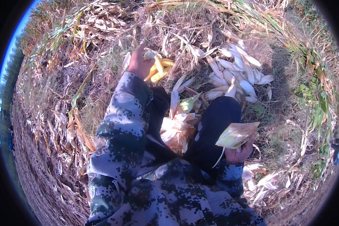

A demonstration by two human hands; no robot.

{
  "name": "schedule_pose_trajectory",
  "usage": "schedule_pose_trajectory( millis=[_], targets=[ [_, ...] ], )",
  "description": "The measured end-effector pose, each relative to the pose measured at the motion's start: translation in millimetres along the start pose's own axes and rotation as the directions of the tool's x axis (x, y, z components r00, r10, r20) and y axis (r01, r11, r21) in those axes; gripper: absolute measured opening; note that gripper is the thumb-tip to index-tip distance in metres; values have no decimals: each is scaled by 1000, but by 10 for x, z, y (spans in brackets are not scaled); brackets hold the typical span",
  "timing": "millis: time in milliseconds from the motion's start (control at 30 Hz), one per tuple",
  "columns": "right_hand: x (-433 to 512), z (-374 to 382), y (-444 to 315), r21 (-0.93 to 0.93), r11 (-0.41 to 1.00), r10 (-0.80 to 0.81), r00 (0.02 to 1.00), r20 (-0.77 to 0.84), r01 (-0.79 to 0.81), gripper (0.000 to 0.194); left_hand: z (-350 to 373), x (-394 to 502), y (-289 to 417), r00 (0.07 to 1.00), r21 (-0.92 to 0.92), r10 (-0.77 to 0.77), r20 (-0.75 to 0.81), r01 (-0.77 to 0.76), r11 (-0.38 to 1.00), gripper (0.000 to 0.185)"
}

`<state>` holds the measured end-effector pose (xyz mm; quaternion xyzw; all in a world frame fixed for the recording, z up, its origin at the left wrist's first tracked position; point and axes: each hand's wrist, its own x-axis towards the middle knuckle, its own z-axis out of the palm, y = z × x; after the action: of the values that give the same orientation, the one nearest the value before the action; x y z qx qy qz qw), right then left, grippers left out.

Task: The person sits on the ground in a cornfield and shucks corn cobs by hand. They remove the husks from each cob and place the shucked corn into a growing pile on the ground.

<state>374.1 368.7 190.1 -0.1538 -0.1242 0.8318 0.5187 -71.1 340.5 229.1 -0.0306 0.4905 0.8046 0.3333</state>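
Note:
My left hand [139,62] is at the upper left, over the near side of several bare yellow corn cobs [159,74] on the ground. A pale round end, perhaps of a cob, shows between its thumb and fingers; whether it is gripped is unclear. At the lower right, my right hand [240,154] holds a pale green and tan corn husk [236,135] beside my right knee. Between my legs lie loose husks [176,130], with a greenish husk piece [188,104] just above them.
Beyond my right knee lies a heap of corn ears in pale husks [237,70]. Dry husks and leaves [101,21] are piled at the upper left. More torn husks [267,180] lie at the lower right. Green and dry stalks [317,96] run along the right side.

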Motion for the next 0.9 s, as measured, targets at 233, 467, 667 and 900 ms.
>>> schedule_pose_trajectory(
  millis=[233, 467, 667, 900],
  targets=[
    [134, -345, -346, -115, 972, -220, 960, -173, 202, 43, -231, -137, 83, 992, 58, 127, 13, -127, 990, 78],
    [312, -732, -866, -162, 973, -191, 965, -180, 162, 32, -478, -649, 182, 960, 185, 264, 95, -277, 943, 34],
    [117, -1445, -803, -776, 630, -527, 750, -399, 30, 23, -464, -1051, 51, 930, 446, 266, 253, -356, 821, 21],
    [-592, -2253, -723, -946, -301, -325, 946, -14, -117, 17, -197, -1016, 7, 898, 696, 69, 434, -383, 607, 25]
  ],
)
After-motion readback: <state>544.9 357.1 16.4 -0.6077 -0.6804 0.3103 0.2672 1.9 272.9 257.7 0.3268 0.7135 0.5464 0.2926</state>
